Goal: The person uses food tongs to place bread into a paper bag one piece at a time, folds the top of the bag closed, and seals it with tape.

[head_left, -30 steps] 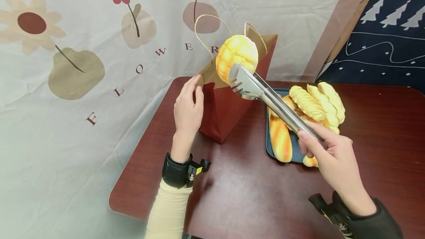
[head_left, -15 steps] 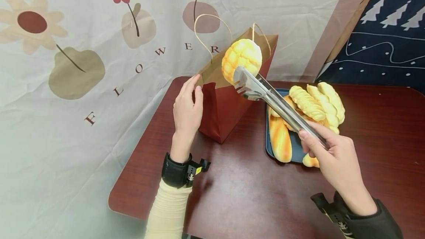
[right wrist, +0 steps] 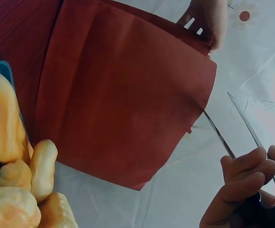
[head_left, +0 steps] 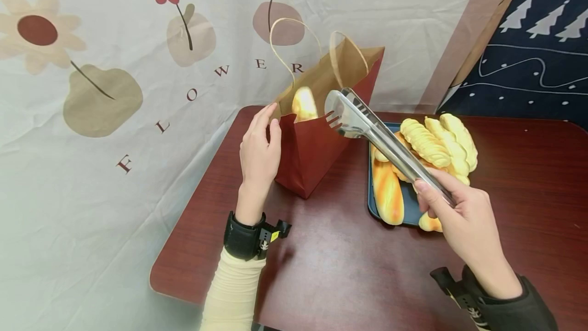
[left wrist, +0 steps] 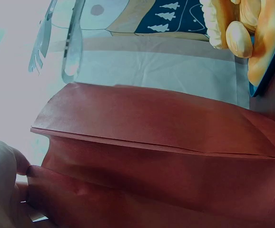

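Note:
In the head view, a red paper bag (head_left: pixel 317 142) with a brown inside and two string handles stands on the table. My left hand (head_left: pixel 260 144) holds its near left rim, thumb and fingers at the corner. My right hand (head_left: pixel 464 218) grips metal tongs (head_left: pixel 390 142). Their scalloped heads are apart at the bag's right side, with nothing between them. A round yellow bread bun (head_left: pixel 305 104) is partly inside the bag's mouth, its lower part hidden by the front wall. The left wrist view shows the tong heads (left wrist: pixel 71 57) beyond the bag.
Right of the bag, a blue tray (head_left: pixel 373 203) bears several breads, among them a long loaf (head_left: pixel 388 193) and pale twisted breads (head_left: pixel 424 142). A flower-print cloth (head_left: pixel 206 132) hangs behind and left of the dark red table (head_left: pixel 331 269); a navy tree-print cloth (head_left: pixel 542 55) hangs at back right.
The bun has left the tongs and dropped leftward and down into the bag's mouth. The tong heads have spread apart, after a small shift rightward. My left hand has stayed at the rim.

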`<act>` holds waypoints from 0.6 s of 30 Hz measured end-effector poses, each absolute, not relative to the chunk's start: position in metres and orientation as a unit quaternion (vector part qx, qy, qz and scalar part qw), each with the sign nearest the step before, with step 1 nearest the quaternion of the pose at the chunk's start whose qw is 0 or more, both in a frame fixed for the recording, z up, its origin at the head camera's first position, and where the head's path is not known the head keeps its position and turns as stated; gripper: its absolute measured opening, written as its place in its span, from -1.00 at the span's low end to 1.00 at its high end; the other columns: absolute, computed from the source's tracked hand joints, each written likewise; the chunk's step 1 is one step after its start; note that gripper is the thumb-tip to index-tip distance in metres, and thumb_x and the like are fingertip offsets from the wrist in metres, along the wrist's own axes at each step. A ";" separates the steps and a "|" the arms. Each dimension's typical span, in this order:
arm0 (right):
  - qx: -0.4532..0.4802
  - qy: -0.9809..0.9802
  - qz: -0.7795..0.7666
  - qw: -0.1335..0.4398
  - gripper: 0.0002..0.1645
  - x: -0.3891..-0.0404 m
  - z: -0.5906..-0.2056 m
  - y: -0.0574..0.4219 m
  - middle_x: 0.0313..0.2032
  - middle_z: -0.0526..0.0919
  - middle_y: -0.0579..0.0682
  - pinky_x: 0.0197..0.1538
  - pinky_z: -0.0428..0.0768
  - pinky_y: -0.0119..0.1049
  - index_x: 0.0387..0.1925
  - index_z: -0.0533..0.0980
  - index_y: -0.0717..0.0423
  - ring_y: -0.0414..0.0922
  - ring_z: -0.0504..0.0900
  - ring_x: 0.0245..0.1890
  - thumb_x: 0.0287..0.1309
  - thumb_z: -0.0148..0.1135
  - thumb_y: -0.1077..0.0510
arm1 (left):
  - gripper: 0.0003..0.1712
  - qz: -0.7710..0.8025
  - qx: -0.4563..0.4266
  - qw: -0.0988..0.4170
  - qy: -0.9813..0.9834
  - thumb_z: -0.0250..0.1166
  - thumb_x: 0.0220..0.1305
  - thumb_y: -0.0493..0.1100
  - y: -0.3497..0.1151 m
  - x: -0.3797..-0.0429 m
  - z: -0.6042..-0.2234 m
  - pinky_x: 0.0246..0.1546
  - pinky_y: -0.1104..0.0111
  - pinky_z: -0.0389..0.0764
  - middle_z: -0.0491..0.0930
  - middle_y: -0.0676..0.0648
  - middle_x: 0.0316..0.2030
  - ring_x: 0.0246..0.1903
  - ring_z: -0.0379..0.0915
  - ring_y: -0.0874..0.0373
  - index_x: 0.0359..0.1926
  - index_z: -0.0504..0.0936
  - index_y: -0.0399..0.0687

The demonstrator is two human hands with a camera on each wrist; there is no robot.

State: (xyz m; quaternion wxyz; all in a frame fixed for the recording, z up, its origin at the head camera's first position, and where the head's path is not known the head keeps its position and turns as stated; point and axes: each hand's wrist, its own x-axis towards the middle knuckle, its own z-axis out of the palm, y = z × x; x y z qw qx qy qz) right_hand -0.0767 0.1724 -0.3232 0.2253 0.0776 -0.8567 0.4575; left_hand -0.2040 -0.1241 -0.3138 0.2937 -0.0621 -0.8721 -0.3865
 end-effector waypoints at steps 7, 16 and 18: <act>0.072 -0.856 0.459 0.227 -0.84 -0.074 -0.326 0.176 -0.67 0.42 -0.35 -0.65 0.22 -0.41 -0.19 0.58 0.01 -0.39 0.36 -0.65 0.18 0.21 0.26 | -0.54 -0.384 -0.059 0.291 -0.874 -0.11 0.42 0.00 -0.124 -0.203 -0.313 -0.02 0.10 0.54 0.44 0.21 0.25 0.15 0.48 0.23 0.26 0.46 0.22; 0.056 -0.826 0.504 0.247 -0.84 -0.063 -0.326 0.192 -0.66 0.44 -0.25 -0.55 0.32 -0.46 -0.17 0.53 0.22 -0.32 0.37 -0.62 0.22 0.10 0.38 | -0.54 -0.384 -0.059 0.291 -0.874 -0.10 0.42 0.00 -0.124 -0.203 -0.312 -0.04 0.11 0.54 0.44 0.22 0.25 0.13 0.49 0.22 0.26 0.46 0.22; 0.033 -0.823 0.509 0.251 -0.82 -0.060 -0.326 0.196 -0.66 0.44 -0.24 -0.55 0.33 -0.46 -0.14 0.53 0.27 -0.30 0.37 -0.62 0.25 0.08 0.37 | -0.54 -0.385 -0.059 0.291 -0.874 -0.09 0.42 -0.01 -0.124 -0.203 -0.312 -0.05 0.11 0.55 0.44 0.22 0.25 0.12 0.50 0.22 0.26 0.46 0.22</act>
